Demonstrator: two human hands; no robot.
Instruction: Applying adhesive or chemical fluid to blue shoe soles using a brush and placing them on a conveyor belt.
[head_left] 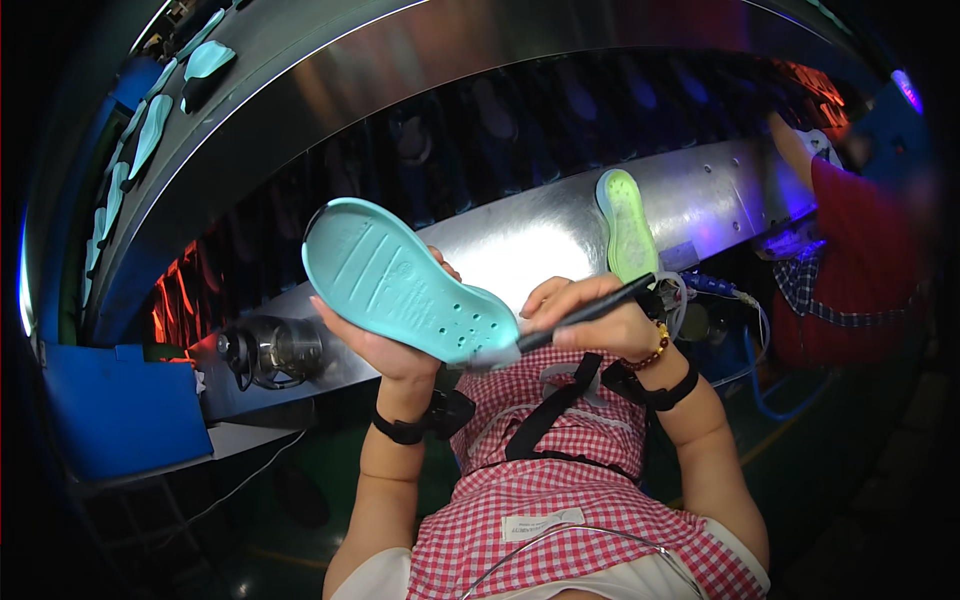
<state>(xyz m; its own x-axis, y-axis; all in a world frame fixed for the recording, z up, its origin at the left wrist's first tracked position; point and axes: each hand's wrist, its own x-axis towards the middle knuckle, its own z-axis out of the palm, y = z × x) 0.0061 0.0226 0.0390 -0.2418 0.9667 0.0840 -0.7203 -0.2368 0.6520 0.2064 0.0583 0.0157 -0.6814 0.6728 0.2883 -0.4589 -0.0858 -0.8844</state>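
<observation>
My left hand (385,345) holds a turquoise shoe sole (385,265) from beneath, its fingers curled round the edge. The sole is tilted, with the broad end up to the left and the end with small round holes toward my right hand. In my right hand (590,315) is a brush (603,303) with a black handle, gripped in closed fingers. Its pale bristles touch or nearly touch the holed end of the sole, and they look blurred. A green sole (627,225) lies on the shiny metal ledge (545,225) beyond my right hand.
A clear jar with a black handle (270,352) stands at left on the ledge. Dark shoe forms (495,115) line the recess behind it. Several turquoise soles (150,135) lie at far left. Tubes (680,310) hang near the green sole. Another person in red (850,250) works at right.
</observation>
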